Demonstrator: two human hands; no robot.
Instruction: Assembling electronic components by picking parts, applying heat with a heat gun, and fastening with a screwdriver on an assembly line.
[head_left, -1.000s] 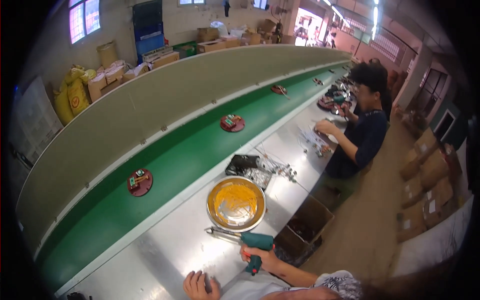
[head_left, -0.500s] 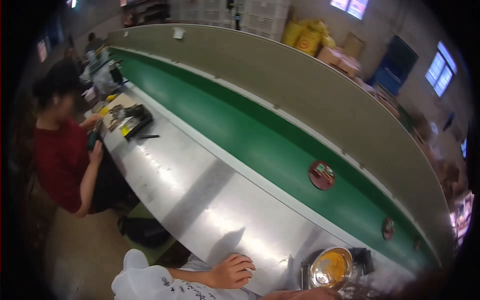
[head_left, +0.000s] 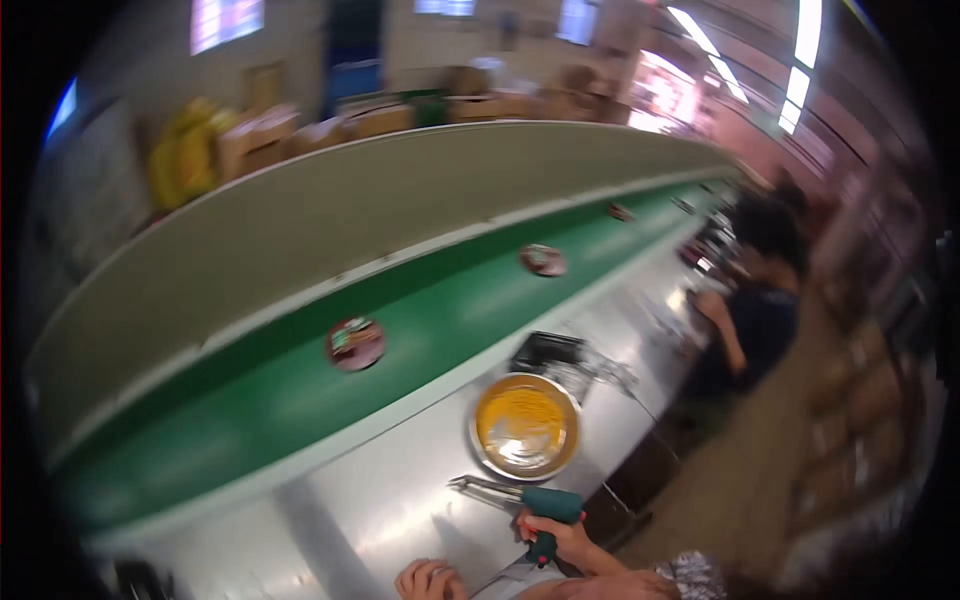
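Note:
My right hand (head_left: 562, 540) is wrapped round the handle of a green soldering gun (head_left: 550, 503) with red parts. Its long metal tip (head_left: 480, 486) points left over the metal worktop, just below a round metal bowl (head_left: 477, 432). Orange-yellow material (head_left: 525, 415) lies inside the bowl. At the lower edge my left hand (head_left: 430, 580) rests on the worktop, fingers apart and loosely bent, with nothing seen in it. A dark cable runs down beside it.
Beyond the worktop (head_left: 375, 470) runs a green conveyor belt (head_left: 240, 390) carrying round reddish discs with small parts, the nearest disc (head_left: 355, 345) to the left. A black tray (head_left: 545, 352) sits behind the bowl. Another person (head_left: 765, 290) works at the right.
The view has swung to the right, bringing the bowl to the middle and the person on the left out of sight. The soldering gun in my right hand has come into view.

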